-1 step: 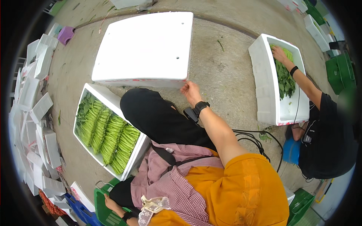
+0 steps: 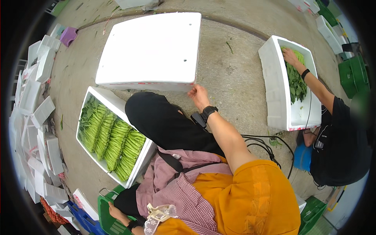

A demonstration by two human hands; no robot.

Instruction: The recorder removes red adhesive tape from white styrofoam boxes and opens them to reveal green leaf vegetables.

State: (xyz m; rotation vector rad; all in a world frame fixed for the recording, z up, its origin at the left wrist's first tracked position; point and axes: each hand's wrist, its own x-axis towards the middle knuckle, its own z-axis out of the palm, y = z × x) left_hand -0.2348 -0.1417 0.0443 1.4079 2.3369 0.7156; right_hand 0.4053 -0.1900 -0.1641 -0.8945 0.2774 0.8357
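My right hand [image 2: 199, 96] is at the near right corner of a large white foam box [image 2: 149, 49], its fingers curled against the edge. The top of that box is a flat white surface with small holes. My left hand [image 2: 116, 212] is low on the left, against a green plastic crate [image 2: 105, 209] beside my leg; its fingers are too small and partly hidden to read. Left of my knee, an open white foam box [image 2: 113, 95] holds bundled leafy green vegetables [image 2: 111, 137] in several neat rows, leaves toward the far left end.
On the right, a co-worker's hand [image 2: 290, 56] reaches into another foam box [image 2: 274, 86] with leafy greens [image 2: 295, 78]. Black cables [image 2: 270, 147] lie on the concrete floor. Foam boxes [image 2: 37, 90] pile up at the left, near a purple stool [image 2: 69, 36]. Green crates [image 2: 353, 74] stand far right.
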